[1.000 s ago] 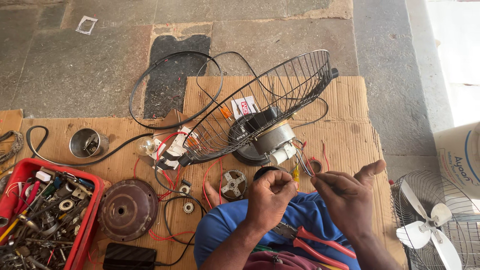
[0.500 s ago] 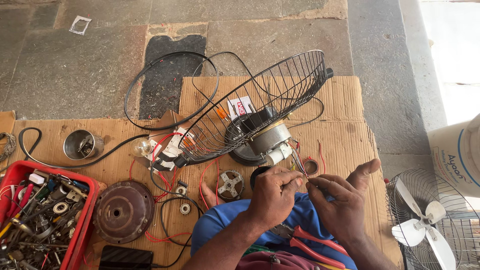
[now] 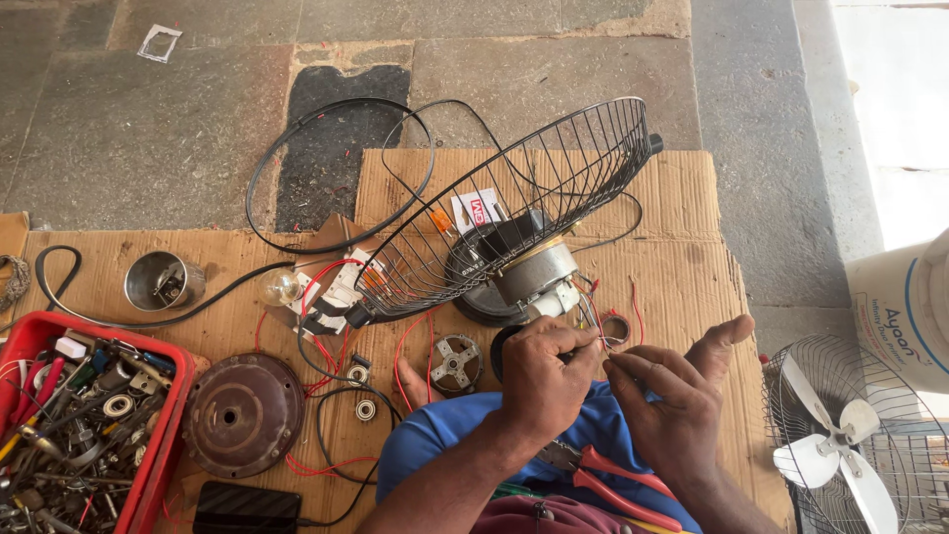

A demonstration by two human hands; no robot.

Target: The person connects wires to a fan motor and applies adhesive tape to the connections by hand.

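Both hands meet just below the fan motor (image 3: 532,274), which sits inside a tilted black wire fan guard (image 3: 514,203) on a sheet of cardboard (image 3: 682,218) spread over the stone floor. The left hand (image 3: 542,374) has its grip pressed together, pinching thin wires (image 3: 596,324) that lead from the motor; the right hand (image 3: 672,400) pinches the same wires with forefinger and thumb-side fingers, its thumb spread outward. Red-handled pliers (image 3: 593,465) lie on the person's blue lap. A round brown motor cover (image 3: 242,413) lies near a red tray of tools (image 3: 74,425) at left.
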